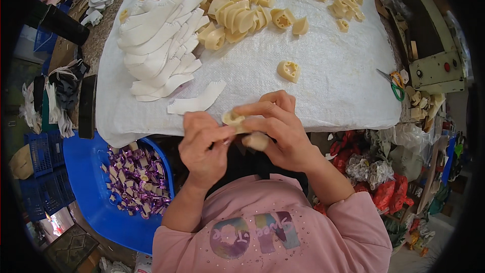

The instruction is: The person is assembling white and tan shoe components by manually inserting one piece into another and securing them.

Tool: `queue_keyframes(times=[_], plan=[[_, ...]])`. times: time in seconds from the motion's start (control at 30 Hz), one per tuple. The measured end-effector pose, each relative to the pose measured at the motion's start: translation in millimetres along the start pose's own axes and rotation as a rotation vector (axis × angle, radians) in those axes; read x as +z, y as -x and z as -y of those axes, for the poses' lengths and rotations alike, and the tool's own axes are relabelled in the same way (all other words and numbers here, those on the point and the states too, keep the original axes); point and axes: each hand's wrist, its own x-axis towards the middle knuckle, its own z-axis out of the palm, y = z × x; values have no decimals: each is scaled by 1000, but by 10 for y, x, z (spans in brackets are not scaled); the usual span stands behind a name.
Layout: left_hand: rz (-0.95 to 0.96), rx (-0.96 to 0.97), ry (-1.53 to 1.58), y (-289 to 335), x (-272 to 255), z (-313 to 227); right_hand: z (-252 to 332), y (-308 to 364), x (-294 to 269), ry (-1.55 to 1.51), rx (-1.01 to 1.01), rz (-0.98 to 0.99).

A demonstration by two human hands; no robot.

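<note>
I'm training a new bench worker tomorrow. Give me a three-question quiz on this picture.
1. True or false: both hands, left hand and right hand, grip the same cream plastic piece.
2. Where do the scissors lie? A) on the person's right of the white cloth B) in the blue basket C) on the white strips
3. What fills the blue basket?

Key: 1 true; 2 A; 3 purple wrapped sweets.

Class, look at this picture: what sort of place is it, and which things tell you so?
Probably a small workshop for hand assembly: heaps of cream plastic parts and white curved strips on a cloth-covered table, with a blue tub of purple wrapped pieces beside it.
</note>
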Motion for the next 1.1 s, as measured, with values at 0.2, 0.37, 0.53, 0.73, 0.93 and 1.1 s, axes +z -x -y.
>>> queue_keyframes(times=[0.2,0.37,0.53,0.73,0.93,1.1], plan=[[-49,-49,105,-12,-135,-22,27,244,27,-373,359,-17],[-43,-39,252,33,-46,-151,118,354,212,-923,748,-241],[165,14,302,53,-63,-132,153,362,269,-1145,707,-350],[168,177,9,39,2,-119,180,472,199,-1230,688,-328],[271,275,-245,-2,31,-201,215,415,136,-909,663,-184],[381,270,-334,-35,17,-200,258,239,57,-513,597,-42]])
